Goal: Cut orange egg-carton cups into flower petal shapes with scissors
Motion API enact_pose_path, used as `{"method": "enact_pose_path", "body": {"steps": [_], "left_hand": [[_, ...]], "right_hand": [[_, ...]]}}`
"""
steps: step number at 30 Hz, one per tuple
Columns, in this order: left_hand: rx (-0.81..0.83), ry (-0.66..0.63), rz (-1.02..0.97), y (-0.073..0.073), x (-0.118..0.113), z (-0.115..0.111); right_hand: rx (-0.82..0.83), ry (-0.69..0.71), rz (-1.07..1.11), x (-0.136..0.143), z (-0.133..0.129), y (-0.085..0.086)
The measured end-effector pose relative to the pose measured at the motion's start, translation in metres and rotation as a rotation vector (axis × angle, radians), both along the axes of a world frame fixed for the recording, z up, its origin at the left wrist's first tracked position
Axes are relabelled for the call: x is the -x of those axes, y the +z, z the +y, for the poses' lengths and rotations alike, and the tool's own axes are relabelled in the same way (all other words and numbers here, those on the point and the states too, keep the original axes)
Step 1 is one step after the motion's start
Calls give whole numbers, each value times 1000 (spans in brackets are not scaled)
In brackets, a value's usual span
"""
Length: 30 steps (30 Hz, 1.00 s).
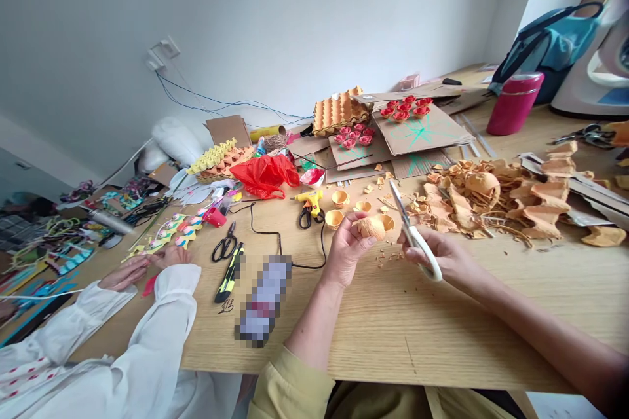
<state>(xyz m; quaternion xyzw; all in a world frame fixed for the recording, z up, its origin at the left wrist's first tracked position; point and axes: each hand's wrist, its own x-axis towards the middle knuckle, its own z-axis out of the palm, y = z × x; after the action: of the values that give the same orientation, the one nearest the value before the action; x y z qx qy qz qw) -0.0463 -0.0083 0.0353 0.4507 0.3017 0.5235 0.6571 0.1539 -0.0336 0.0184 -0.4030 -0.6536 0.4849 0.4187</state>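
Observation:
My left hand (350, 242) is closed on an orange egg-carton cup (372, 228), holding it above the table. In my right hand (442, 258) is a pair of scissors with white handles (423, 253), its blades pointing up and away, just right of the cup and apart from it. Several loose cut cups (335, 219) stand on the table beyond my left hand. Small orange scraps (388, 255) lie between and below my hands. Right of the scissors spreads a heap of torn orange egg-carton pieces (452, 200).
A yellow glue gun (311, 199), black-handled scissors (225, 247) and a cutter knife (228, 275) lie left of me. Behind are a red plastic bag (265, 174), cardboard with red paper cups (417, 131) and a pink bottle (515, 105). A co-worker's hands (170, 256) work at far left.

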Motion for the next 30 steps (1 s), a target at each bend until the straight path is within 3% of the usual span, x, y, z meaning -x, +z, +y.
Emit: {"method": "enact_pose_path", "body": {"steps": [9, 13, 18, 25, 28, 30], "left_hand": [[-245, -130, 299, -18, -12, -8], [-150, -202, 248, -13, -9, -7], [-42, -181, 235, -9, -8, -6], [42, -267, 328, -9, -7, -6], [37, -208, 326, -10, -6, -4], [36, -149, 307, -11, -4, -1]], "right_hand": [[47, -171, 219, 1, 2, 0], [53, -136, 223, 0, 2, -2], [-22, -56, 156, 0, 2, -7], [-92, -107, 6, -3, 4, -7], [-114, -156, -71, -5, 3, -3], [-42, -136, -45, -7, 3, 0]]}}
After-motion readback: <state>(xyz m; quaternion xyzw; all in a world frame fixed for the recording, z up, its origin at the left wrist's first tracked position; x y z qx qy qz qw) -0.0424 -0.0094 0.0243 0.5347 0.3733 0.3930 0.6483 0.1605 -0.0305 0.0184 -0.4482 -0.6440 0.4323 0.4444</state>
